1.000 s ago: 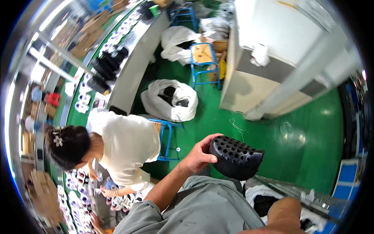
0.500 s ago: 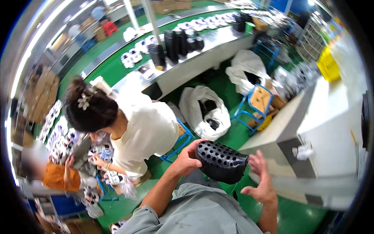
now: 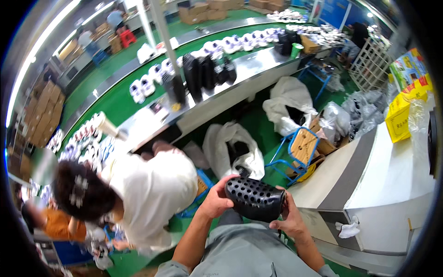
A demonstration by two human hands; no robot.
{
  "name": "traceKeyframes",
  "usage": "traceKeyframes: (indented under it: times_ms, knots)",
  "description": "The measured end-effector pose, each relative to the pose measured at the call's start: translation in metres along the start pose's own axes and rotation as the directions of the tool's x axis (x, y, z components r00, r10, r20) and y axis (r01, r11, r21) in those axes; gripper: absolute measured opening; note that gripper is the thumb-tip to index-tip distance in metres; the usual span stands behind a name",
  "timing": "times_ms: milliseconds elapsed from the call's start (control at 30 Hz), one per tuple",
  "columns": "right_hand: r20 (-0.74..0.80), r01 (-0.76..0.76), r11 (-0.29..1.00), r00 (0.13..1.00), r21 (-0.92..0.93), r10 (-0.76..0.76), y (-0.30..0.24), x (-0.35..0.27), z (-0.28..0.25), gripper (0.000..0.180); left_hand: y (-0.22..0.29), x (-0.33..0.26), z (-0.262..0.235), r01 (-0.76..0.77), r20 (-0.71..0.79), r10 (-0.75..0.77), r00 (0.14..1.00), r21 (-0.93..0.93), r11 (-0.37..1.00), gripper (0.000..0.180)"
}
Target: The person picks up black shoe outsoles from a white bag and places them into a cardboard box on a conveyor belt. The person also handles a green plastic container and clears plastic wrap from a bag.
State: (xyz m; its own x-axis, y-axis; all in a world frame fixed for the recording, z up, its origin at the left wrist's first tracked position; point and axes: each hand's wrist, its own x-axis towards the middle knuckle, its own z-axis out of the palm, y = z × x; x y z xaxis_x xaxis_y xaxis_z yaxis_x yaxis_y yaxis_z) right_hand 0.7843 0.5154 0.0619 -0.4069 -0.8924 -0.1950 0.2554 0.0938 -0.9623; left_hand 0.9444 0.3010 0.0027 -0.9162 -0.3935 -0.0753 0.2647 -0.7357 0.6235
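A black plastic piece [image 3: 254, 197], rounded and long with rows of round holes over its top, is held between my two hands in front of my body. It looks like a nested stack of toe-shaped shells, though its exact kind is hard to tell. My left hand [image 3: 217, 197] grips its left end, thumb on the near side. At the other end, my right hand [image 3: 291, 217] holds it with thumb and fingers curled round. Just beyond it, a white sack [image 3: 210, 147] stands on the floor with dark items inside.
Ahead runs a conveyor bench [image 3: 203, 108] carrying black stacks [image 3: 191, 76] and rows of white shoes [image 3: 230, 44]. To the left, a person in white [image 3: 152, 194] bends close. A blue-framed stool [image 3: 303, 145], another white sack [image 3: 288, 99] and a white cabinet [image 3: 392, 194] lie to the right.
My right hand has closed on the right end of the black piece, where it was apart and open before. The view has shifted, and the person in white leans further left and lower.
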Motion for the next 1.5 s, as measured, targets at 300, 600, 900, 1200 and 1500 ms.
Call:
traceKeyframes:
  times_ms: [300,600,900,1200,1500]
  knots:
    - [-0.133,0.006,0.975,0.990,-0.223,-0.036,-0.031,0.066,-0.037,0.107,0.031,0.117,0.003,0.143,0.033,-0.146,0.989,0.084,0.986,0.103]
    - [-0.004,0.166,0.982,0.986,-0.092,-0.167,-0.038,0.242,-0.100,0.099,0.064,0.243,-0.036,0.020,-0.071,-0.016,0.997,0.052,0.998,0.098]
    - [-0.003,0.117,0.975,0.993,-0.188,-0.119,-0.075,0.432,-0.282,0.102,0.061,0.507,-0.031,0.097,-0.144,-0.084,0.986,0.083,0.992,0.077]
    - [-0.042,0.009,0.995,0.999,-0.101,-0.013,-0.155,0.539,-0.376,0.107,0.100,0.697,0.014,0.115,-0.105,-0.092,0.990,0.239,0.964,0.071]
    - [-0.224,0.101,0.995,0.970,0.016,-0.095,-0.178,0.624,-0.425,0.105,0.116,0.817,0.016,0.137,-0.014,-0.137,0.990,0.201,0.970,0.067]
